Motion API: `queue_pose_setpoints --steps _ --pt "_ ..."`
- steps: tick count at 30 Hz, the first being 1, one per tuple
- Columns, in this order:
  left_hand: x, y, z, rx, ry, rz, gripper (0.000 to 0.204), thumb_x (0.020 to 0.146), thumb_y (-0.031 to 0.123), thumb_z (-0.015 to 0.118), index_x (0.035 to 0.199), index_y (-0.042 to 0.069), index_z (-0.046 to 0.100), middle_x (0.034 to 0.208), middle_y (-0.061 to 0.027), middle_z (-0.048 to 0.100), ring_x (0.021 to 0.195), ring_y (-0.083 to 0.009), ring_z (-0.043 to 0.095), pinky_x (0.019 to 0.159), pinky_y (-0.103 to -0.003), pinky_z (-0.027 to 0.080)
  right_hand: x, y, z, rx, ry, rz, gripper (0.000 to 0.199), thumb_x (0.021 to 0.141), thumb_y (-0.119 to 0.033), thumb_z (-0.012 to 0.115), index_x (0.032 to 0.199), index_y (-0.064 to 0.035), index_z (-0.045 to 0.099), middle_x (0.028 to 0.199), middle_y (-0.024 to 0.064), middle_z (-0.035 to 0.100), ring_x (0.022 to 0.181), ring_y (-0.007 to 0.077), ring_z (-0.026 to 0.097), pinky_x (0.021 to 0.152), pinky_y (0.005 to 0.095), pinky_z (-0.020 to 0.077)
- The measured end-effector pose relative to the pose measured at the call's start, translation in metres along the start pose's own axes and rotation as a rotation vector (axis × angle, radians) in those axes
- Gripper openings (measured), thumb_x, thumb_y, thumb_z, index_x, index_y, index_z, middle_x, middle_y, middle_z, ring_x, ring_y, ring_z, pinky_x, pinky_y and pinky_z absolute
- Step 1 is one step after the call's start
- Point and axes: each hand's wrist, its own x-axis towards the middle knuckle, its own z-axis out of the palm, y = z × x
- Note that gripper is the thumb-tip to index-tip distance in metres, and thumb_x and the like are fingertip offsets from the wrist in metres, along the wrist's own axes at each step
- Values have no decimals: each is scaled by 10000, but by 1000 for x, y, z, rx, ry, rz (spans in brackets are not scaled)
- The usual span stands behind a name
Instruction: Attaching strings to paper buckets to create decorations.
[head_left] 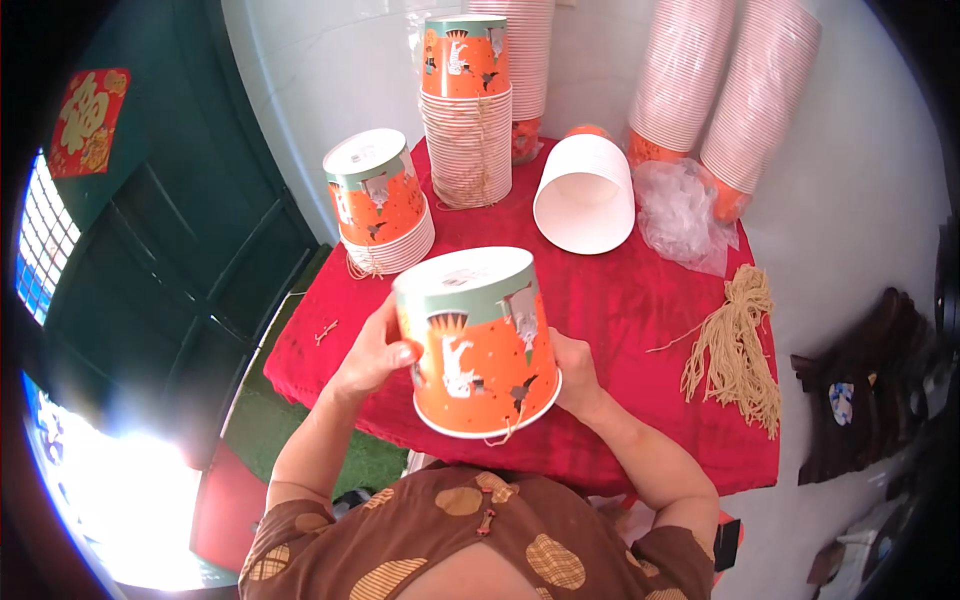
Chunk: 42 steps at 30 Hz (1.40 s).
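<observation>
An upside-down orange paper bucket (480, 350) with a green band and white base is in front of me, above the near part of the table. Against its left side rests my left hand (378, 352), closed round the wall with the thumb in front. At the right side my right hand (574, 370) grips near the rim, its fingers hidden behind the bucket. A short piece of tan string (508, 432) hangs at the bucket's lower rim. Further back to the left stands a short stack of upturned buckets (382, 205) with string ends hanging at the bottom.
A red cloth (640, 400) covers the table. Behind are a taller bucket stack (467, 130), a white-lined bucket (584, 195) on its side and wrapped stacks (690, 75) by the wall. Crumpled clear plastic (685, 215) and a bundle of tan strings (738, 345) are at right.
</observation>
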Motion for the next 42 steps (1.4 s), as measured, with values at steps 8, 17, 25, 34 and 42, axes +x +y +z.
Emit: queue_pose_setpoints --steps 8,17,25,34,42 --pt "-15 1 25 194 83 91 1146 622 406 920 1464 -7 261 1415 -124 446 1341 -223 398 1131 -372 311 1 10 -2 -238 12 -80 258 809 -81 690 1037 18 624 797 179 648 665 333 662 557 355 522" --pt "-39 18 -12 122 212 170 1188 554 340 928 1471 -3 255 1422 -122 425 1324 -221 408 1128 -383 318 -4 18 -2 -170 -147 96 341 840 -97 677 1148 29 604 843 166 676 677 296 670 595 378 542" --pt "-76 85 -131 416 677 516 997 663 303 884 1438 30 320 1325 -109 526 1216 -218 534 1019 -369 446 -5 20 1 -234 -213 15 158 885 -146 650 954 -5 668 838 136 678 690 287 665 594 379 535" --pt "-19 71 -249 82 655 602 592 857 247 743 1304 20 429 1246 -92 561 1167 -194 557 1021 -361 433 -2 19 3 -238 -229 37 130 894 -122 630 918 -6 682 778 121 648 657 279 644 575 368 514" --pt "47 64 -263 -26 516 615 658 855 320 735 1347 17 420 1298 -98 555 1201 -213 551 1060 -402 416 -2 23 5 -253 -218 50 127 893 -143 640 906 -25 685 762 112 638 646 284 641 569 377 516"
